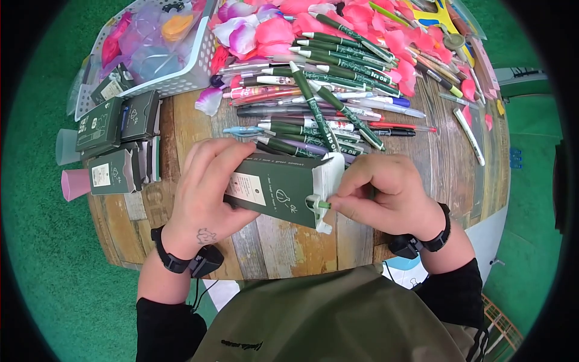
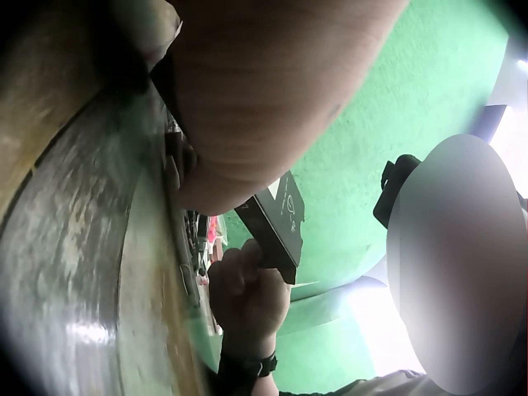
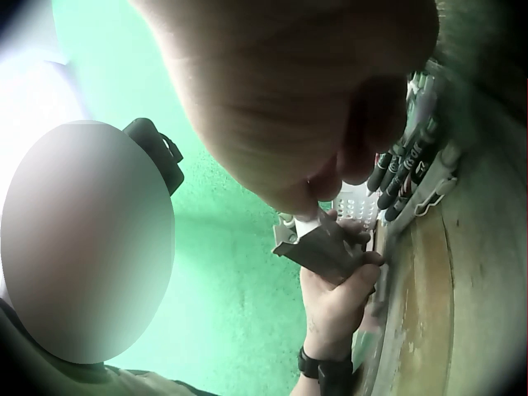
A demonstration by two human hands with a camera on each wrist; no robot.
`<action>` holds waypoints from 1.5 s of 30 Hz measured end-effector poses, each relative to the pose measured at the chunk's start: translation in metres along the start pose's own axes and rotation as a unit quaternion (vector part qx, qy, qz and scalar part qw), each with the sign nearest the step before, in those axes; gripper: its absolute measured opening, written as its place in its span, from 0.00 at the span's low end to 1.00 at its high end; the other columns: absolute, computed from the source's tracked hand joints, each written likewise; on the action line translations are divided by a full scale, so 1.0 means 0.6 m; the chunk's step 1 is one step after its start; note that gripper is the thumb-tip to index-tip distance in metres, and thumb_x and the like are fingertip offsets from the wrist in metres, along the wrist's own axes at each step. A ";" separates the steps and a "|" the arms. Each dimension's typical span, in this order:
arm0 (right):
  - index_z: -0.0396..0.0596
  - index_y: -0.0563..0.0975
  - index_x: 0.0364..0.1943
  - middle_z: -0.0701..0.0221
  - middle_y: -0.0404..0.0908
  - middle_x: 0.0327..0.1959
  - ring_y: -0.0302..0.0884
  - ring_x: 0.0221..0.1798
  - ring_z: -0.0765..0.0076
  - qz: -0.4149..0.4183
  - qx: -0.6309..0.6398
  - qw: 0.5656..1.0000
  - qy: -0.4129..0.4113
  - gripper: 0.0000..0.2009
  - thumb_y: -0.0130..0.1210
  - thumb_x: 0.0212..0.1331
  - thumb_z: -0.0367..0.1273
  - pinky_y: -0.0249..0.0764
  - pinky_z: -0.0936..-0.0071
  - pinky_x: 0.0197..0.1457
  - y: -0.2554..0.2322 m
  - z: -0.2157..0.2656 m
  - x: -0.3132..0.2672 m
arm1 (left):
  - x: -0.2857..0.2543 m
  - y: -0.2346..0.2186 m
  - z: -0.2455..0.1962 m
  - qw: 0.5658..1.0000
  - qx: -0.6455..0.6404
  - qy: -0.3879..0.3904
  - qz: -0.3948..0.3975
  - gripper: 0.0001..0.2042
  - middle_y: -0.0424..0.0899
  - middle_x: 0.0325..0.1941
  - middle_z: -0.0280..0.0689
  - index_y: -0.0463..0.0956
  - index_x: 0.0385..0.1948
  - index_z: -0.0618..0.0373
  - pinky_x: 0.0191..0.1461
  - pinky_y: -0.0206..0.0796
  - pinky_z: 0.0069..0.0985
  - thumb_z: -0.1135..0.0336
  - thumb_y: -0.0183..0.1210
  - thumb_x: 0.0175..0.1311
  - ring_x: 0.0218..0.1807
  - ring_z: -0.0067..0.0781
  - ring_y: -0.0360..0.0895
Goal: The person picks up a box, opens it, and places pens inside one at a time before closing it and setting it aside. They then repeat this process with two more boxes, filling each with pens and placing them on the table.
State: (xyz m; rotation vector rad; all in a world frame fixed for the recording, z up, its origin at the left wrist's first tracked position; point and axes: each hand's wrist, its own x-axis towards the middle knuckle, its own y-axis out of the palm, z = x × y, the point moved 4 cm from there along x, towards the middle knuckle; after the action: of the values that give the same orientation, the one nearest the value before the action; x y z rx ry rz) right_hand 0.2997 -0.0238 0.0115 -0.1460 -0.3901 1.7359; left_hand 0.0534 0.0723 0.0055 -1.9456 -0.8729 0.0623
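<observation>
My left hand (image 1: 208,187) grips a dark green cardboard box (image 1: 283,186) by its sides, fingers over the far side and thumb on the near one. White flaps stand out at the box's right end, which is open. Right there, my right hand (image 1: 386,192) pinches the tip of a slim green piece (image 1: 324,205) between thumb and forefinger; the rest of it is hidden in the box. In the right wrist view the same box (image 3: 323,252) shows under the right fingers, held by the left hand (image 3: 334,305).
Behind the box lies a pile of pens (image 1: 338,114), many of them dark green. Pink petals (image 1: 295,33) spread beyond them. A white basket (image 1: 196,63) with pouches stands at back left, beside several dark green boxes (image 1: 114,172). A pink cup (image 1: 75,184) is at the table's left edge.
</observation>
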 end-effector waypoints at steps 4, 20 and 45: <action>0.45 0.83 0.37 0.79 0.83 0.29 0.76 0.28 0.88 -0.116 0.015 0.993 0.014 0.03 0.68 0.65 0.25 0.71 0.83 0.31 -0.026 -0.018 -0.004 | 0.000 -0.001 0.002 1.000 0.008 0.003 -0.010 0.37 0.80 0.55 0.45 0.77 0.60 0.56 0.61 0.72 0.45 0.68 0.79 0.39 0.56 0.54 0.78; 0.44 0.87 0.45 0.63 0.88 0.40 0.86 0.42 0.56 -0.112 -0.342 0.932 0.048 0.12 0.71 0.58 0.31 0.81 0.65 0.48 -0.085 -0.027 0.005 | -0.001 -0.021 0.035 0.996 0.048 -0.054 -0.048 0.39 0.79 0.56 0.46 0.75 0.63 0.56 0.63 0.71 0.43 0.68 0.79 0.40 0.57 0.54 0.77; 0.44 0.84 0.55 0.72 0.89 0.40 0.80 0.35 0.84 -0.043 0.104 0.993 0.041 0.15 0.68 0.65 0.26 0.74 0.80 0.36 -0.027 -0.021 -0.014 | 0.001 -0.008 0.013 0.998 0.056 -0.031 0.007 0.38 0.80 0.57 0.47 0.76 0.61 0.58 0.62 0.71 0.44 0.70 0.78 0.40 0.57 0.55 0.77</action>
State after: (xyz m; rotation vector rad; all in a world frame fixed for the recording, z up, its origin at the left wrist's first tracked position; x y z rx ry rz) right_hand 0.3205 -0.0273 0.0043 -0.0491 -0.1520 1.6678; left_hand 0.0484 0.0799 0.0056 -1.8541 -0.8784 0.1773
